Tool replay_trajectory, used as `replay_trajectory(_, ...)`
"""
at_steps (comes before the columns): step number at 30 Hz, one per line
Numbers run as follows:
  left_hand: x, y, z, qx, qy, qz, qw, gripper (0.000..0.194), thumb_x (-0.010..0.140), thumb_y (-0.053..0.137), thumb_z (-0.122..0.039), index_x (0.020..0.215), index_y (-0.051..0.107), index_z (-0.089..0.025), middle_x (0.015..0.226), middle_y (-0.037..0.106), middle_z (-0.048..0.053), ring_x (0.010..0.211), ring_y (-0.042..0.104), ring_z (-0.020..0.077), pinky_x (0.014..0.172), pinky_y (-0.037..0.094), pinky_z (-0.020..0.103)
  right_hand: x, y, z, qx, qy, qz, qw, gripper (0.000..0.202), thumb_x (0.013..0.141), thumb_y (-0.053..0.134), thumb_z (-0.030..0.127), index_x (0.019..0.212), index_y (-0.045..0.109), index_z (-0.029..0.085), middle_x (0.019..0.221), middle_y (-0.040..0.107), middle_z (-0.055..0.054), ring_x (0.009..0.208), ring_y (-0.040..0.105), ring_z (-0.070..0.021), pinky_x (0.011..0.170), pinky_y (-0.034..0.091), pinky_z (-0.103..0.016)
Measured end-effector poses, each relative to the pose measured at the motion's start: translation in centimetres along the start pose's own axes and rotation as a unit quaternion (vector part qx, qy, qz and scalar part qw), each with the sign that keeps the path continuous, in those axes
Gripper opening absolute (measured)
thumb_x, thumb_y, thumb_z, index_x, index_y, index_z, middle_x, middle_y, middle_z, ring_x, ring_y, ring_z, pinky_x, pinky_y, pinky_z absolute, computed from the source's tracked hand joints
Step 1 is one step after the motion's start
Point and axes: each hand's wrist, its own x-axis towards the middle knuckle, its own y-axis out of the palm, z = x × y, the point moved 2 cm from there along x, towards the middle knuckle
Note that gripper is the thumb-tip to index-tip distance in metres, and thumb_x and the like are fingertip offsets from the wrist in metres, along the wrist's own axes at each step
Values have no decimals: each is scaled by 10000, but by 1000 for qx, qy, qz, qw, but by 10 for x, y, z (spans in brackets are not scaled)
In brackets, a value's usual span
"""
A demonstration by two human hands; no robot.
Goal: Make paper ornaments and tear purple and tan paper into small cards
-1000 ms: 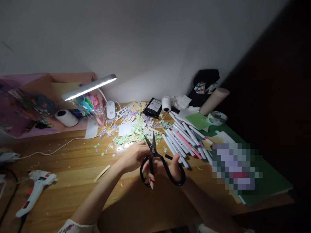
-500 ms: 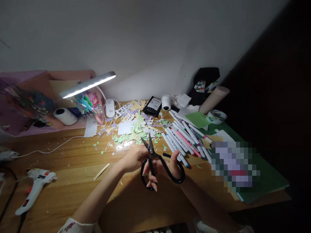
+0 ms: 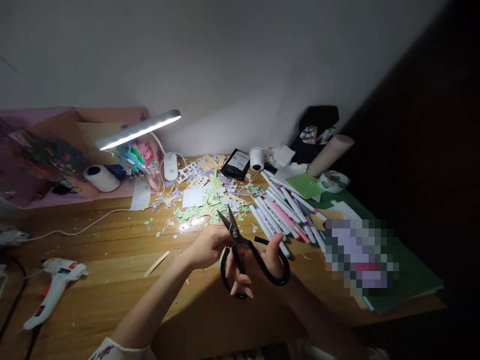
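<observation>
A pair of black-handled scissors (image 3: 235, 234) rises over the front of the desk, its blades apart and pointing up and slightly left. My right hand (image 3: 269, 257) is wrapped through the handle loops, thumb in the right loop and fingers in the left. Close against the left side of the blades is my left hand (image 3: 208, 246), its fingers drawn together in a pinch. What it pinches, if anything, is hidden behind the hand and scissors. Beyond both hands lies a heap of green, yellow, purple and white paper scraps (image 3: 215, 200).
Several markers (image 3: 279, 215) lie right of the scraps, beside a green board (image 3: 410, 275). A lit lamp (image 3: 142, 131) leans over the left back near a pink box (image 3: 112, 115). A white glue gun (image 3: 52, 295) rests at left; a paper strip (image 3: 156, 264) lies nearer.
The scissors' handles and my right hand have shifted slightly right and down. My left hand stays nearly in place.
</observation>
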Motion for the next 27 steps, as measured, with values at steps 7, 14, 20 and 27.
replay_trajectory(7,0,-1,8,-9,-5,4,1000,206,736,424,-44,678,587,-156,709,568,12,671,504,120,609,403,213,-4,15,-5,-100,-20,-38,994,1064,444,161,945,1012,582,149,709,544,-51,615,578,-205,702,480,-391)
replay_trajectory(14,-1,-15,15,25,-39,-59,997,254,866,393,-172,705,589,-161,719,543,21,698,493,129,625,383,227,-1,13,-6,-120,-14,-82,989,1017,455,175,941,954,577,150,634,491,-1,545,533,-154,727,472,-393)
replay_trajectory(20,-2,-17,18,44,-36,-99,993,269,871,379,-146,701,587,-159,663,501,16,654,451,125,590,360,227,0,10,-10,-102,-17,-81,991,1012,430,173,944,850,598,128,543,454,25,438,511,-119,597,508,-338)
replay_trajectory(27,0,-14,24,35,-33,-117,992,247,842,392,-106,651,538,-164,648,469,9,641,424,125,589,339,231,1,9,-9,-16,-23,-53,998,1001,416,150,930,784,577,102,465,426,40,358,513,-121,477,516,-303)
